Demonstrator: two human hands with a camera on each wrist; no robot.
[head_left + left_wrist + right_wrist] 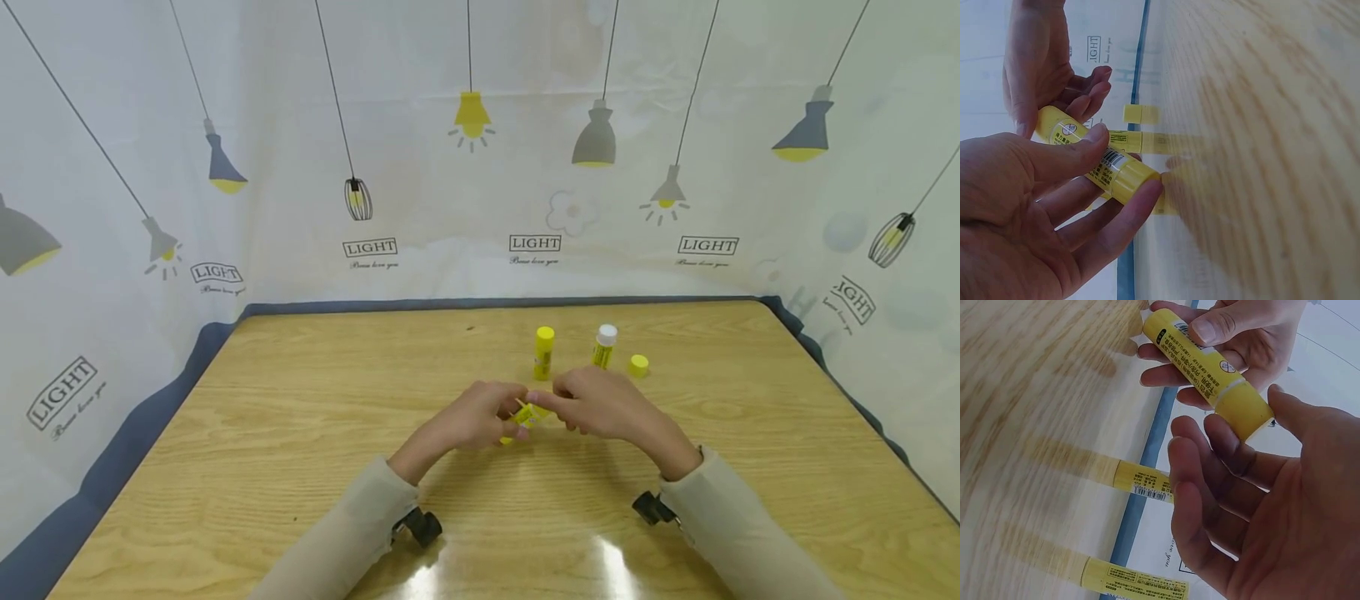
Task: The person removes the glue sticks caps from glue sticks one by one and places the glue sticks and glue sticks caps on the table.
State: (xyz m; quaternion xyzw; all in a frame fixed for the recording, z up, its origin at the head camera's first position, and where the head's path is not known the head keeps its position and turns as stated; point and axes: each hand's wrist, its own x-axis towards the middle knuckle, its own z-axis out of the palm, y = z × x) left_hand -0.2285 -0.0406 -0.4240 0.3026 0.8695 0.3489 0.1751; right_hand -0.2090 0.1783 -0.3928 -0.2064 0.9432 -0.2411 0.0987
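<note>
Held over the table between both hands is a yellow glue stick [1194, 359] with printed labels, tilted in the head view. My left hand [480, 414] grips its body, thumb on top and fingers beneath, as the left wrist view shows. At the other end my right hand [603, 402] pinches the yellow cap [1244, 412] between thumb and index finger, its remaining fingers loosely curled. A pale ring shows between cap and body. Just beyond the hands stand a yellow-capped glue stick [544, 354] and one with a white top [604, 343], whose lower part the right hand hides.
A loose yellow cap [638, 366] lies right of the white-topped stick. The wooden table [300, 400] reaches back to a pale curtain [420, 167] printed with lamps, which also hangs along both sides. Dark wrist mounts [423, 527] hang under the sleeves.
</note>
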